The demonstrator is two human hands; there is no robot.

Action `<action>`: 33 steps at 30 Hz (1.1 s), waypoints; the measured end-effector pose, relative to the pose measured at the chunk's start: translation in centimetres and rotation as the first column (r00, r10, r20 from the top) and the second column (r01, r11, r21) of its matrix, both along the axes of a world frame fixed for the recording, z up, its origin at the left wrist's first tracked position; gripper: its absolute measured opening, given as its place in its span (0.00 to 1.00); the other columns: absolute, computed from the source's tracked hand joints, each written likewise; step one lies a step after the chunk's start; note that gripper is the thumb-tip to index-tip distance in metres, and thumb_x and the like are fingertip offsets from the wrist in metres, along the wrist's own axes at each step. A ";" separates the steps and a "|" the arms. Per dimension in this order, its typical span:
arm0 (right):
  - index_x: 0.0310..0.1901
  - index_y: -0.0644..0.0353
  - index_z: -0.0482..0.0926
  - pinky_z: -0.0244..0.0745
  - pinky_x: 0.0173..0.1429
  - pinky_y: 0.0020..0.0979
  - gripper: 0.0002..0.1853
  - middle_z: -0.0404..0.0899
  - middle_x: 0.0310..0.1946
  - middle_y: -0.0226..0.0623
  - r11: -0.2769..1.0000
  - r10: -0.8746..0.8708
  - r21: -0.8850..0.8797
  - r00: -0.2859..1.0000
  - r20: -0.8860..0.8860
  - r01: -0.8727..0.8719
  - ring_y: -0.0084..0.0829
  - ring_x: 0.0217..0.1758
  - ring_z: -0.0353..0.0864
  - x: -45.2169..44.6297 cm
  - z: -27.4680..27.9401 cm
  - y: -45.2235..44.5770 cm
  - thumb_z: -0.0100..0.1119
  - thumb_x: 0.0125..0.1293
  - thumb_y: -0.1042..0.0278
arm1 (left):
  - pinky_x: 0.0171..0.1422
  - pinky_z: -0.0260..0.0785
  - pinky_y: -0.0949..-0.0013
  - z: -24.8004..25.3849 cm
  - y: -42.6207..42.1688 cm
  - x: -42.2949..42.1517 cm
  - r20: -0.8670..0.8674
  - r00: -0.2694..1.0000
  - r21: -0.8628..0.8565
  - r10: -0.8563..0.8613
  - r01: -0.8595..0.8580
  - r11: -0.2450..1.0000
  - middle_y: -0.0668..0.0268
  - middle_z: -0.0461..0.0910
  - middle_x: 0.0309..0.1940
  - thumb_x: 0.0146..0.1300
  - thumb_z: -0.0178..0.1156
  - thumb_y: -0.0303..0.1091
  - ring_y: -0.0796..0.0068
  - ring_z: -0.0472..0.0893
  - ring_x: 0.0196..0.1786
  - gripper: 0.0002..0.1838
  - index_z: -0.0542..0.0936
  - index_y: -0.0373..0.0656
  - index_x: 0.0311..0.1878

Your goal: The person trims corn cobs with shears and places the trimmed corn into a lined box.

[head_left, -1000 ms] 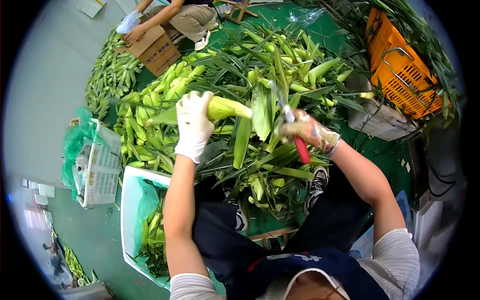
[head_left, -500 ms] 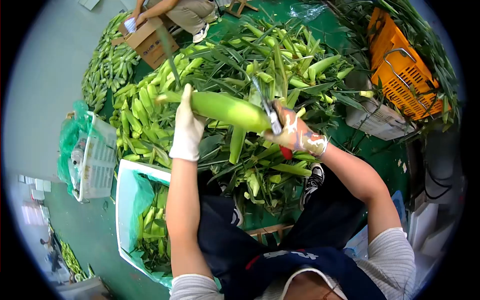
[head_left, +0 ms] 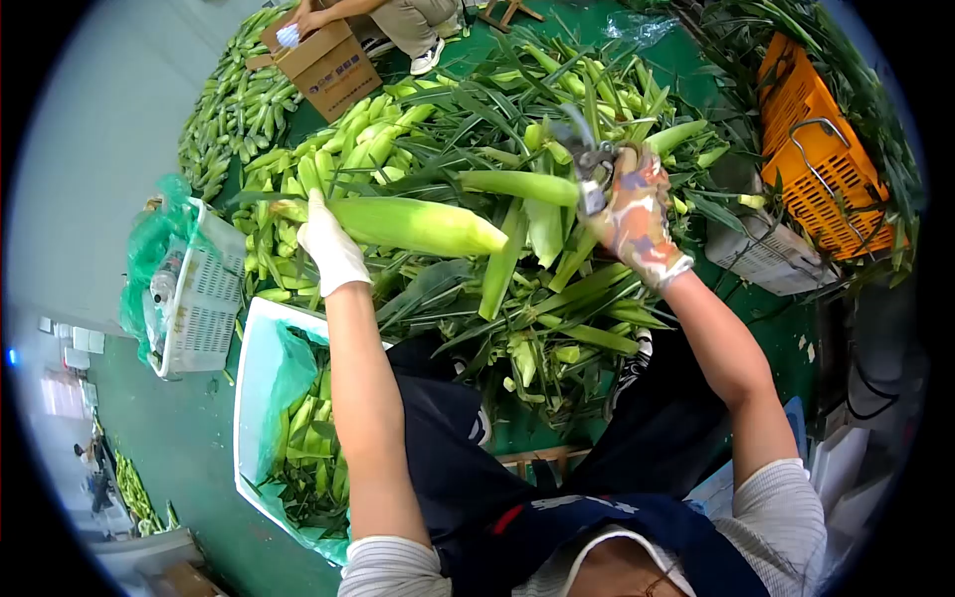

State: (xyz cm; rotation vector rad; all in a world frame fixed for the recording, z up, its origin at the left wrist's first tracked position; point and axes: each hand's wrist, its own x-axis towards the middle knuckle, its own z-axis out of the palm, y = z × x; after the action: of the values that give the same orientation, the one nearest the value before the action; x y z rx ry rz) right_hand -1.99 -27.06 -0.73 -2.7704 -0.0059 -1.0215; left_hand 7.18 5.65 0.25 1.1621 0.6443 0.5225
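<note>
My left hand [head_left: 331, 249], in a white glove, is closed round the narrow end of a green corn cob in its husk [head_left: 413, 225], which points to the right. My right hand [head_left: 637, 209], in a patterned glove, grips a cutting tool [head_left: 595, 179] with a metal head; its blade is blurred. Another cob [head_left: 522, 186] lies with its right end against the tool; whether the tool holds it I cannot tell. Beneath both hands spreads a heap of corn and leaves [head_left: 428, 289].
An orange crate [head_left: 821, 159] leans at the right above a pale crate [head_left: 771, 249]. At the left are a white basket [head_left: 207, 298] and a white foam box [head_left: 261, 398] holding corn. A co-worker's hand [head_left: 310, 20] is at a cardboard box [head_left: 333, 75].
My left hand has moved left and down with the cob, whose right end is now apart from the tool. My right hand has moved right and up with the tool.
</note>
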 end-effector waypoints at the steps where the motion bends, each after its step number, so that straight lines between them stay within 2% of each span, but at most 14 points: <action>1: 0.43 0.66 0.69 0.69 0.42 0.42 0.27 0.71 0.39 0.47 0.999 0.016 -0.039 0.998 0.059 -0.014 0.42 0.39 0.73 -0.5 0.2 0.7 0.64 0.52 0.51 | 0.36 0.76 0.62 0.4 -0.2 0.0 0.000 1.000 -0.005 -0.022 0.022 1.000 0.51 0.78 0.42 0.62 0.62 0.41 0.65 0.81 0.34 0.23 0.73 0.26 0.47; 4: 0.49 0.70 0.64 0.74 0.40 0.38 0.36 0.74 0.36 0.52 0.854 0.450 0.455 0.797 -0.404 -0.252 0.44 0.37 0.76 -3.8 2.5 4.3 0.65 0.50 0.47 | 0.37 0.76 0.62 0.3 -2.3 -0.3 -0.028 0.996 0.099 -0.083 0.085 0.991 0.56 0.79 0.36 0.63 0.61 0.42 0.66 0.80 0.32 0.21 0.75 0.29 0.44; 8: 0.51 0.71 0.61 0.75 0.47 0.39 0.40 0.76 0.38 0.55 0.681 0.571 0.726 0.687 -0.450 -0.091 0.46 0.39 0.78 -4.0 -0.3 6.7 0.72 0.44 0.54 | 0.43 0.73 0.63 1.6 -6.9 -2.4 -0.108 0.872 0.069 -0.478 0.486 0.871 0.60 0.79 0.32 0.59 0.65 0.48 0.68 0.79 0.32 0.23 0.73 0.34 0.42; 11: 0.46 0.68 0.63 0.76 0.44 0.38 0.37 0.79 0.33 0.50 0.631 0.599 0.767 0.701 -0.386 -0.117 0.44 0.38 0.81 -3.6 -2.2 6.4 0.73 0.43 0.52 | 0.50 0.71 0.65 -0.1 -9.5 -5.2 0.059 0.619 0.211 -0.783 0.759 0.615 0.65 0.77 0.40 0.52 0.71 0.40 0.72 0.77 0.42 0.25 0.72 0.38 0.48; 13: 0.45 0.68 0.65 0.75 0.49 0.36 0.38 0.78 0.37 0.50 0.570 0.659 0.816 0.649 -0.380 -0.100 0.44 0.42 0.80 -3.7 -1.7 6.2 0.73 0.43 0.47 | 0.48 0.72 0.70 -1.3 -10.6 -6.0 0.069 0.644 0.151 -0.762 0.748 0.646 0.64 0.78 0.43 0.48 0.73 0.31 0.73 0.78 0.39 0.31 0.69 0.37 0.54; 16: 0.48 0.70 0.63 0.73 0.49 0.38 0.41 0.77 0.38 0.54 0.705 0.662 0.686 0.512 -0.547 -0.179 0.45 0.43 0.78 -3.6 -0.7 4.2 0.71 0.45 0.44 | 0.43 0.73 0.71 -0.6 -9.0 -5.7 0.044 0.544 0.240 -0.838 0.808 0.538 0.66 0.76 0.37 0.46 0.69 0.23 0.75 0.77 0.38 0.26 0.69 0.40 0.49; 19: 0.48 0.71 0.62 0.73 0.48 0.38 0.40 0.76 0.37 0.57 0.706 0.683 0.686 0.427 -0.593 -0.176 0.47 0.43 0.78 -2.8 -0.3 2.1 0.71 0.46 0.46 | 0.46 0.70 0.74 0.6 -7.0 -6.2 -0.329 0.488 0.588 -0.809 0.776 0.228 0.69 0.77 0.36 0.42 0.63 0.20 0.78 0.74 0.36 0.26 0.72 0.40 0.49; 21: 0.47 0.68 0.62 0.73 0.47 0.37 0.39 0.75 0.38 0.53 0.717 0.681 0.648 0.462 -0.569 -0.259 0.43 0.42 0.77 -2.3 -0.8 1.5 0.71 0.45 0.46 | 0.47 0.69 0.74 0.4 -6.2 -6.4 -0.415 0.402 0.521 -0.816 0.841 0.149 0.71 0.77 0.38 0.39 0.62 0.19 0.79 0.74 0.37 0.30 0.73 0.40 0.52; 23: 0.47 0.67 0.62 0.72 0.46 0.35 0.39 0.75 0.36 0.48 0.642 0.757 0.743 0.311 -0.575 -0.189 0.37 0.39 0.76 -1.8 0.6 0.9 0.72 0.45 0.47 | 0.45 0.70 0.74 0.6 -6.0 -6.8 -0.303 0.187 0.239 -0.934 0.964 0.115 0.72 0.77 0.36 0.38 0.63 0.19 0.80 0.74 0.37 0.33 0.73 0.41 0.56; 25: 0.46 0.66 0.64 0.72 0.45 0.35 0.37 0.74 0.35 0.44 0.592 0.801 0.768 0.285 -0.527 -0.243 0.33 0.39 0.74 -1.8 0.5 0.3 0.74 0.43 0.49 | 0.43 0.70 0.75 1.3 -6.1 -7.0 -0.262 0.119 0.107 -0.958 0.990 0.093 0.73 0.76 0.34 0.36 0.63 0.18 0.80 0.74 0.35 0.36 0.73 0.40 0.57; 27: 0.47 0.67 0.66 0.72 0.44 0.34 0.37 0.75 0.36 0.44 0.599 0.801 0.676 0.325 -0.503 -0.429 0.32 0.39 0.75 -1.8 0.4 -0.2 0.74 0.43 0.50 | 0.41 0.70 0.75 0.9 -5.9 -6.7 -0.293 -0.130 -0.158 -0.947 0.984 -0.086 0.72 0.76 0.33 0.35 0.62 0.17 0.80 0.74 0.34 0.35 0.73 0.38 0.55; 28: 0.47 0.67 0.66 0.72 0.44 0.34 0.37 0.75 0.36 0.44 0.598 0.802 0.679 0.324 -0.502 -0.427 0.32 0.39 0.75 -2.0 0.4 -0.3 0.74 0.43 0.50 | 0.40 0.69 0.75 0.3 -6.0 -6.6 -0.302 -0.189 -0.127 -0.934 0.979 -0.157 0.71 0.76 0.32 0.34 0.62 0.17 0.80 0.74 0.34 0.35 0.74 0.37 0.55; 31: 0.47 0.62 0.70 0.73 0.44 0.31 0.29 0.77 0.38 0.36 0.576 0.816 0.727 0.314 -0.485 -0.374 0.28 0.38 0.76 -2.7 0.6 -0.1 0.73 0.46 0.61 | 0.41 0.70 0.74 -0.7 -6.2 -6.0 -0.268 -0.240 -0.185 -0.933 0.963 -0.195 0.71 0.76 0.33 0.35 0.62 0.18 0.79 0.74 0.34 0.34 0.73 0.37 0.54; 33: 0.41 0.61 0.73 0.73 0.41 0.28 0.22 0.78 0.33 0.31 0.490 0.838 0.868 0.313 -0.446 -0.075 0.26 0.35 0.77 -3.1 0.0 0.8 0.72 0.47 0.63 | 0.41 0.70 0.74 -0.3 -6.9 -5.9 -0.281 -0.184 -0.161 -0.942 0.977 -0.143 0.70 0.76 0.33 0.35 0.61 0.19 0.78 0.75 0.34 0.34 0.73 0.37 0.54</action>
State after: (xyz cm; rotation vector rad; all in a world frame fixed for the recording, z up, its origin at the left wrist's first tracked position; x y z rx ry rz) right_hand -5.09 -26.28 -0.78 -1.8881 -0.2879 0.5764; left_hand 1.29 -1.20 -0.07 1.4948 -0.2580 -1.1256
